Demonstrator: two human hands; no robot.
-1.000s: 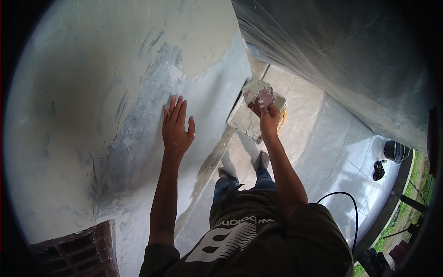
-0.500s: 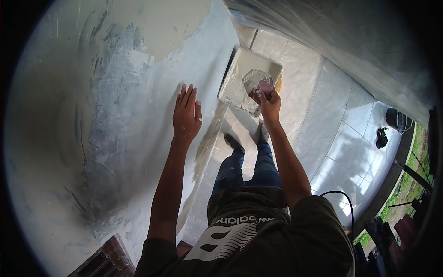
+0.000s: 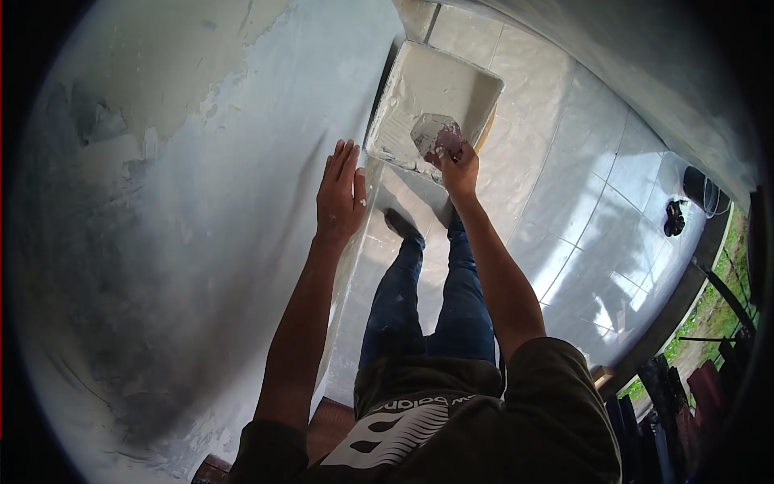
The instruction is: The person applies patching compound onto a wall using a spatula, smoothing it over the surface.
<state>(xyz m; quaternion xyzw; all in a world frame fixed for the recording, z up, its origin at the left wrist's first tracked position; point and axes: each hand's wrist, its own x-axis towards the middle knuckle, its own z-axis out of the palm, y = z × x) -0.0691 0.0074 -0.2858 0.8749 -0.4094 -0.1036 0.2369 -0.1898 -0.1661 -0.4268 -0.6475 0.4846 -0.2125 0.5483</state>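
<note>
Fingers stretched out and held together, my left hand (image 3: 342,198) is beside the pale wall (image 3: 234,210), with a white smear on its thumb. My right hand (image 3: 460,171) grips a reddish, flat putty spreader (image 3: 446,141) caked with grey-white compound. The spreader overlaps the near side of a paint tray (image 3: 488,95) in this view. Wet-looking, off-white compound (image 3: 443,85) coats the tray, and ridges show on its left part. Smooth and rough patches of coating cover the wall.
Below the tray, my feet (image 3: 401,224) stand on the tiled floor (image 3: 556,185). Translucent sheeting (image 3: 645,97) hangs along the upper right. A dark bucket (image 3: 695,185) and a small black object (image 3: 674,218) sit at the far right, near a ledge and grass.
The view has shifted, so the tray appears larger and higher. My right hand with the spreader has moved slightly left and up in view; my left hand appears farther right.
</note>
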